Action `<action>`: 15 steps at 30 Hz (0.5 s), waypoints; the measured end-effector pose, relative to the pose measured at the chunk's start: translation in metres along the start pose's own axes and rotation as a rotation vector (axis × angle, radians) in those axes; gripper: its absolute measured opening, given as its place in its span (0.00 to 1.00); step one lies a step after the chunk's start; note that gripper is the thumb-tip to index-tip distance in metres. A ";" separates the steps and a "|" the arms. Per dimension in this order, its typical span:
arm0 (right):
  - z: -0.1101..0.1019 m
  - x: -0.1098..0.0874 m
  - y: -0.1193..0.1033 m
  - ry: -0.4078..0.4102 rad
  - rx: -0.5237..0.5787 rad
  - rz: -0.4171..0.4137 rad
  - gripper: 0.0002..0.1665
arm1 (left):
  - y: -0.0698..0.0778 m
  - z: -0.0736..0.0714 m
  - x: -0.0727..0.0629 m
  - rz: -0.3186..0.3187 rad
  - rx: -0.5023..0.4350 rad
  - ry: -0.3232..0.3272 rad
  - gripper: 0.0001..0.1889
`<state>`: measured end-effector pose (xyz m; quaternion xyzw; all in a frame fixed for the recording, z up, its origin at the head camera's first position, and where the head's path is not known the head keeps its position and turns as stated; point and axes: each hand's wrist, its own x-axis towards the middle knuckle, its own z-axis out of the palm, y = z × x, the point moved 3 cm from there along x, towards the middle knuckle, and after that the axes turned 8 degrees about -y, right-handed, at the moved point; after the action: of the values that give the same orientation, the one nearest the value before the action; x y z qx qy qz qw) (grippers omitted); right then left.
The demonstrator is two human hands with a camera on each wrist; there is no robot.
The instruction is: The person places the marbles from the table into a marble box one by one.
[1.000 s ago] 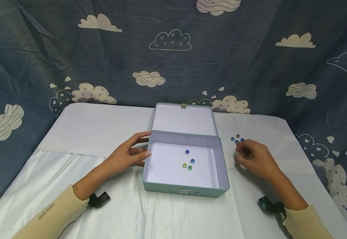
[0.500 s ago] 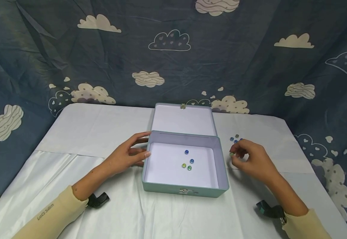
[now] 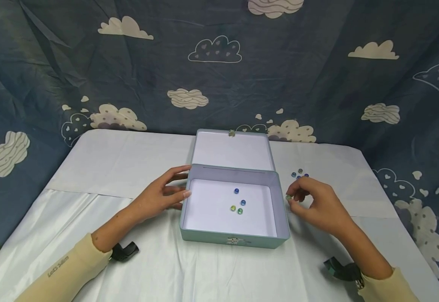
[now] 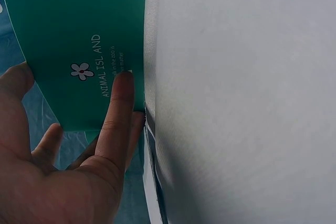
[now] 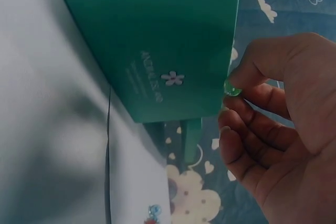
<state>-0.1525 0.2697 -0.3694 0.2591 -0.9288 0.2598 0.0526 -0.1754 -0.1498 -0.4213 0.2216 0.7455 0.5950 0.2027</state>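
Note:
A green tin box (image 3: 208,236) stands on the white cloth, its lid (image 3: 232,149) laid back behind it. Several marbles, among them a blue one (image 3: 243,203) and a yellow-green one (image 3: 233,208), lie on its pale floor. Against the box's left side my left hand (image 3: 159,193) rests with fingers extended; the left wrist view shows them on the printed green wall. My right hand (image 3: 319,205) pinches a green glass marble (image 5: 232,88) between thumb and fingertips, beside the box's right rim.
Beyond my right hand several loose marbles, including a grey one (image 3: 300,171) and a blue one (image 3: 293,175), lie on the cloth. A dark blue cloud-patterned curtain (image 3: 147,63) hangs behind the table. A black wrist device (image 3: 342,270) hangs under each forearm.
My right hand has lifted the green marble away from the loose group and carried it left to the box's right rim. The left hand and the box stay in place.

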 end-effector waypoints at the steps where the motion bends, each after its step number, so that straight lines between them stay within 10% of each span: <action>1: 0.000 0.000 -0.001 -0.002 0.005 -0.007 0.21 | 0.000 0.000 0.000 -0.001 -0.001 0.000 0.40; 15: 0.000 -0.001 -0.015 -0.039 0.073 -0.078 0.23 | 0.002 0.000 0.000 0.005 -0.007 0.000 0.40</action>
<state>-0.1444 0.2591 -0.3627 0.3018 -0.9087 0.2863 0.0347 -0.1749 -0.1493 -0.4196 0.2228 0.7429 0.5980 0.2022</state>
